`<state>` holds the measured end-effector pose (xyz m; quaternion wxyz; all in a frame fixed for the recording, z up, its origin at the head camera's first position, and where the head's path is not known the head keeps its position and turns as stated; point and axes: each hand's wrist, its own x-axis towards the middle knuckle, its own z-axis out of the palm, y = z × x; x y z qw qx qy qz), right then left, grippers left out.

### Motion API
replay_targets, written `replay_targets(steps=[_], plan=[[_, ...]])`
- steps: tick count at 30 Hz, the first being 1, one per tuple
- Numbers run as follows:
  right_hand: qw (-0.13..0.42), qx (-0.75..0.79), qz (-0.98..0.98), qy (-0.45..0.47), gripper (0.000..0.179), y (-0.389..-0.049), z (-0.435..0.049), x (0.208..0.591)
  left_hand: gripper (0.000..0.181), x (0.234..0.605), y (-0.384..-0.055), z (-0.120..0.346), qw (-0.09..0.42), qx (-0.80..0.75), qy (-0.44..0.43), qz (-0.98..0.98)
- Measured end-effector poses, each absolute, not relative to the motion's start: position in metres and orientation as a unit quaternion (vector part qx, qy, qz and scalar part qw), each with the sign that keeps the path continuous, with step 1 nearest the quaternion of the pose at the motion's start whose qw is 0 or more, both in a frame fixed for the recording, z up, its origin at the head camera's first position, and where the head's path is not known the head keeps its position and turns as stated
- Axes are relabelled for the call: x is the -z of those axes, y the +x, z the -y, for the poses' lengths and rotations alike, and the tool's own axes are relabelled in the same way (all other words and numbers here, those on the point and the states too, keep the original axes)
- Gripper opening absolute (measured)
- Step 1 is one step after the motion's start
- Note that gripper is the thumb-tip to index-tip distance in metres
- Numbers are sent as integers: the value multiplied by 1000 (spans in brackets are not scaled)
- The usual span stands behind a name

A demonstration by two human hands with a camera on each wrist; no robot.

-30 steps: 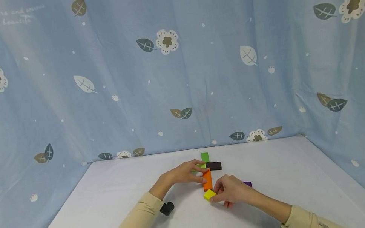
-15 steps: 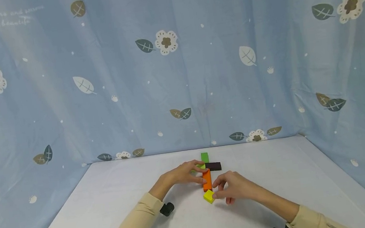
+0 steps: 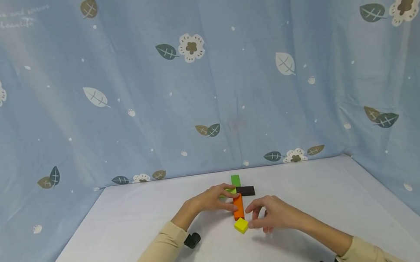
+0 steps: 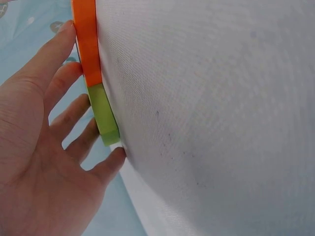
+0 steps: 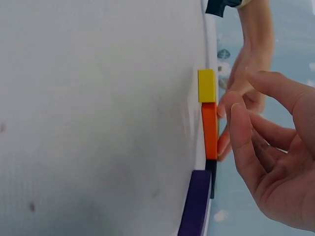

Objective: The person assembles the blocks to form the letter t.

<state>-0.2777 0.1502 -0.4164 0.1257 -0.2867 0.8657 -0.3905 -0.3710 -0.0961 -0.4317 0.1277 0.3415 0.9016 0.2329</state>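
Coloured blocks form a cross on the white table. A green block points to the back, a black block to the right, and an orange block toward the front. My left hand rests its fingertips on the orange block and the lime block, fingers fairly straight. A yellow block sits turned at a corner by the orange block's front end. Just right of it is my right hand, loosely bent with nothing held; its thumb tip is very near the yellow block.
A purple block lies on the table, seen in the right wrist view but hidden behind the right hand in the head view. A blue patterned curtain stands behind the white tabletop.
My right hand has released the yellow block and drawn slightly to the right, now covering the purple block in the head view. The yellow block has turned slightly. My left hand stays put.
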Motion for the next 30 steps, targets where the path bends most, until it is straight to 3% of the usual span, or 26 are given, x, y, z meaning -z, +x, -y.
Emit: replay_targets(steps=[30], plan=[[32, 282, -919, -275, 45, -282, -196, 405, 54, 431, -372, 95, 138, -231, 337, -902]])
